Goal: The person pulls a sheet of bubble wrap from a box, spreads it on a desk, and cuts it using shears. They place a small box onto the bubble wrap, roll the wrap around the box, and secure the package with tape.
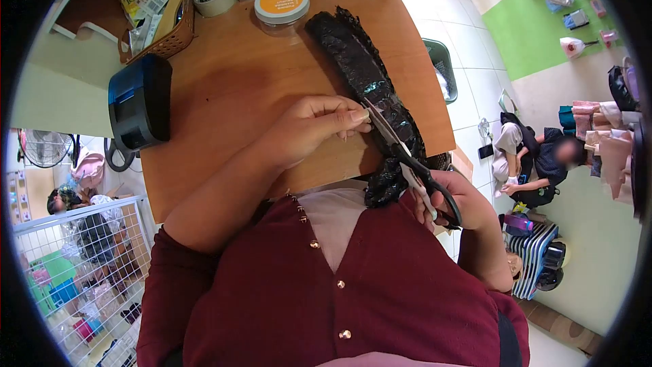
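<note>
On the counter (231,75), a trim (353,54) runs from far middle to the near right edge (scissors (406,158) cross it there). A jar (281,5) stands just left of its far end, a basket (173,37) further left.

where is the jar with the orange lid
Head view, upper middle: the jar with the orange lid stands near the far edge of the wooden table, between the wicker basket and the far end of the black lace strip.
</note>
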Demonstrator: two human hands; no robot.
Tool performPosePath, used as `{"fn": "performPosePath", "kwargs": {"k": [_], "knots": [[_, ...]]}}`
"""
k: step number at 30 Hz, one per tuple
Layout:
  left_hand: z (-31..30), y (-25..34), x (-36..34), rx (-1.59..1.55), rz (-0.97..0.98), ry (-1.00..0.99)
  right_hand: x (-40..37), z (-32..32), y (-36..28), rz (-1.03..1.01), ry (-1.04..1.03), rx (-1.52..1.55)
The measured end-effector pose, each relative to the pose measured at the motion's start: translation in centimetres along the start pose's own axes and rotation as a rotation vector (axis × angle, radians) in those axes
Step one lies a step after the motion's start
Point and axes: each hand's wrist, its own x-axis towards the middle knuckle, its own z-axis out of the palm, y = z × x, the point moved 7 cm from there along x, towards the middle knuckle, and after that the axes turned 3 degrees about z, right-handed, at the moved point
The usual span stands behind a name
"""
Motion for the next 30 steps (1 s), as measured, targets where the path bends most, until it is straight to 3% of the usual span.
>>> {"fn": "performPosePath", "kwargs": {"k": [16, 23, 25, 27, 30], "knots": [[-0.3, 0.0, -0.2, -0.043, 0.040, -0.028, 0.3, 0.0, 0.3, -0.016, 0.021, -0.064], [-1.6, 2.2, -1.1, -0.085, 0.041, 0.016, -1.0, -0.6, -1.5, -0.072, -0.148, -0.053], [-1.9, 2.4, -1.1, -0.121, 0.058, 0.019, -2.1, -1.6, -3.4, -0.169, -0.089, -0.081], [-1.6, 2.4, -0.9, -0.136, 0.135, 0.021, -2.8, -3.3, -5.6, -0.319, 0.148, -0.128], [-0.5, 2.6, -0.1, -0.142, 0.270, -0.004, -1.5, -7.6, -6.4, -0.216, 0.656, -0.490]]}}
